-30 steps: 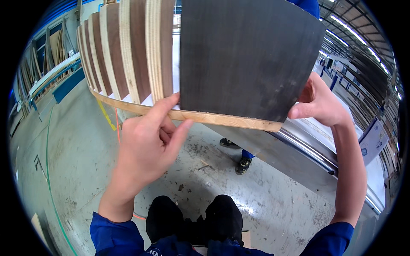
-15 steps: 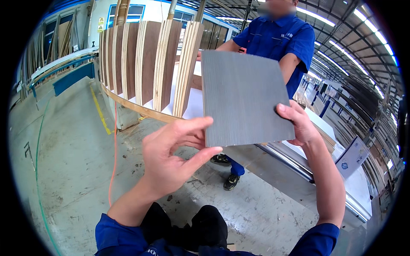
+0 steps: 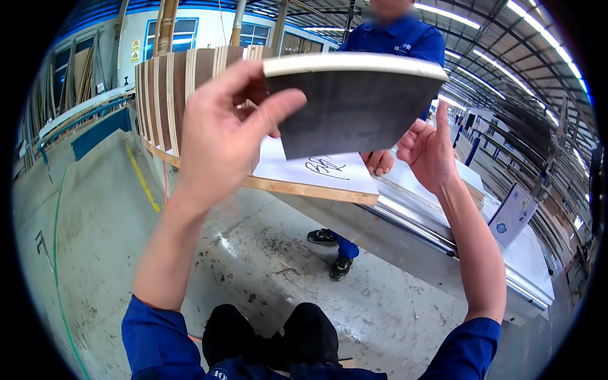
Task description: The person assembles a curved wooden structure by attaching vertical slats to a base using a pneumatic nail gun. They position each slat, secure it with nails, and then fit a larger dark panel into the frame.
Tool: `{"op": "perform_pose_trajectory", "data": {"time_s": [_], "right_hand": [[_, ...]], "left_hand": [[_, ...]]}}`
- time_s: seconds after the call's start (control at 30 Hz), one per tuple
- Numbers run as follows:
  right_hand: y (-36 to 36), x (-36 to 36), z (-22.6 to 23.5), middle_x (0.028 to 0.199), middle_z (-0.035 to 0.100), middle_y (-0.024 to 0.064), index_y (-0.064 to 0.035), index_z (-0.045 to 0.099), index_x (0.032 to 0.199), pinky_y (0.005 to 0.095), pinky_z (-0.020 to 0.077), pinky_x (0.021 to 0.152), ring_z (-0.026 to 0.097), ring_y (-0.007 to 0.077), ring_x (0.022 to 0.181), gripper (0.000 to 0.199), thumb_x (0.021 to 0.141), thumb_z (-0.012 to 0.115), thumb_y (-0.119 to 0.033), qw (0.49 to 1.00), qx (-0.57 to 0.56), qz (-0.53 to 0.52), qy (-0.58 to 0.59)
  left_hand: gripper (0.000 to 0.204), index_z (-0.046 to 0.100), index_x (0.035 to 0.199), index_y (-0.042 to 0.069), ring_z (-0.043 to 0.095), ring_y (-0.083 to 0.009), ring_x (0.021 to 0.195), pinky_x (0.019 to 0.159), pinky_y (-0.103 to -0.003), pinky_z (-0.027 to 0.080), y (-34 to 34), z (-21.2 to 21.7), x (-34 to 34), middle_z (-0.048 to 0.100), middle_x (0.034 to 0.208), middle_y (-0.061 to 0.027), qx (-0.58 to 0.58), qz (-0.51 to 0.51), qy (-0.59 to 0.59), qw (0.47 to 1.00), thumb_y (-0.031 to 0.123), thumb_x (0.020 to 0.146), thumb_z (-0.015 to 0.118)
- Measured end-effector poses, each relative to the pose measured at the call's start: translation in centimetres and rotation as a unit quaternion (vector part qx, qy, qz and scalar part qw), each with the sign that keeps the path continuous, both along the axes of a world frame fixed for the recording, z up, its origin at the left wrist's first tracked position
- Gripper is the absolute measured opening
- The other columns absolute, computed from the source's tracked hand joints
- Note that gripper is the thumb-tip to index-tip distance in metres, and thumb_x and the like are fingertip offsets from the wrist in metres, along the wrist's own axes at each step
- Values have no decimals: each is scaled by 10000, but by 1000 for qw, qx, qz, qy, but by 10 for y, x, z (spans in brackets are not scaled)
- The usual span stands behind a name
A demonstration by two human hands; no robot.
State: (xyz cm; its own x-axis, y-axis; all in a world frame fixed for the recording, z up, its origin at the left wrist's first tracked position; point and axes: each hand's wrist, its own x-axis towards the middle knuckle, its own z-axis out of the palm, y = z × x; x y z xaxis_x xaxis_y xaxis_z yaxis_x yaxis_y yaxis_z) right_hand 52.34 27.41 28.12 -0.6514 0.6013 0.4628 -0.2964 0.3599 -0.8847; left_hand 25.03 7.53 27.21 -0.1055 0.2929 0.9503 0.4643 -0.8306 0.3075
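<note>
I see the left hand [image 3: 221, 123] gripping a dark-grey, pale-edged flat board [image 3: 351, 107] by its left end; the right hand [image 3: 432, 155], loosely open, is just beside it.

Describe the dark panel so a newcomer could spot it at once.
Start with the wooden-edged board, white on top, where a curved row of upright slats stands at the left. Over its bare end, the person's left hand grips the dark panel by its left side. Unlike the narrow, brown-and-pale slats, it is broad, nearly black and tilted, with a pale top edge.
</note>
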Motion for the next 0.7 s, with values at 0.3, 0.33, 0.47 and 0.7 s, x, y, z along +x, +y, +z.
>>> {"op": "perform_pose_trajectory", "data": {"time_s": [0.3,0.33,0.47,0.7], "right_hand": [[-23,-15,-11,893,707,33,7,701,1077,258,518,744,660,104,826,405,892,804,-338,959,214,-54,-177],[-20,-15,-11,887,730,58,16,735,990,273,531,772,666,105,837,329,896,804,-292,955,218,-66,-189],[-29,-19,-10,984,755,98,21,740,1059,283,545,834,680,114,884,332,909,793,-270,965,197,-25,-169],[-31,-14,-8,978,753,89,34,732,1066,277,543,812,670,105,877,323,912,793,-244,960,214,-23,-177]], "left_hand": [[283,643,1153,-34,559,-30,661,580,-193,486,6,27,-8,674,929,-28,-101,25,46,994,149,951,716],[310,632,1216,-41,599,-41,691,609,-201,515,6,27,-9,687,977,-57,-103,52,57,992,99,949,703],[420,613,1334,3,666,-73,757,672,-205,556,3,11,-14,694,1092,-86,12,132,63,989,-2,922,696],[296,682,1196,-44,609,-57,567,501,-207,450,-13,-44,-24,672,677,-30,-150,212,119,958,19,910,719]]}}
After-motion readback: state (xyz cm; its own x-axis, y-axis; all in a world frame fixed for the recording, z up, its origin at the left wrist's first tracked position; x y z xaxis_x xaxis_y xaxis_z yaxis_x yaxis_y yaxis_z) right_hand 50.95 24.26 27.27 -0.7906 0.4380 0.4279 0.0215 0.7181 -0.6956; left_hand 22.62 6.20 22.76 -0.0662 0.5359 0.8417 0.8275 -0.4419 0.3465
